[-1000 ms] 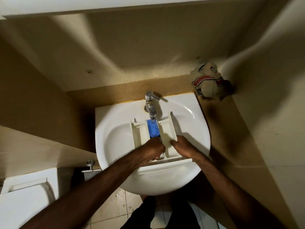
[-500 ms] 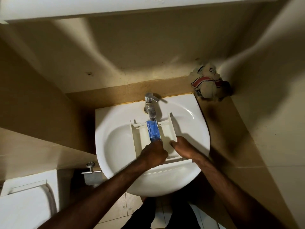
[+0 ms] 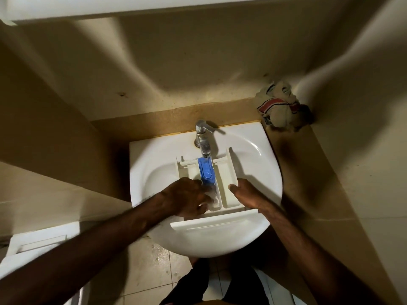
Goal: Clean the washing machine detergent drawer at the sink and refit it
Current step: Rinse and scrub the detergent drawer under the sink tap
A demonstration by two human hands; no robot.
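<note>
so your detergent drawer (image 3: 229,183) lies across the sink (image 3: 154,172), its blue insert (image 3: 206,171) right under the tap (image 3: 202,137). your left hand (image 3: 187,199) covers the near compartments, fingers blurred, grip unclear. your right hand (image 3: 246,194) grips the drawer's right wall. a crumpled rag (image 3: 279,111) sits in the corner beyond the sink's rim.

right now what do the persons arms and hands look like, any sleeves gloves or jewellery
Both forearms are bare right up to the frame edge, with no sleeves in view. The left hand and the right hand wear no gloves. No watch, bracelet or ring shows on either, though the left hand is slightly blurred.
</note>
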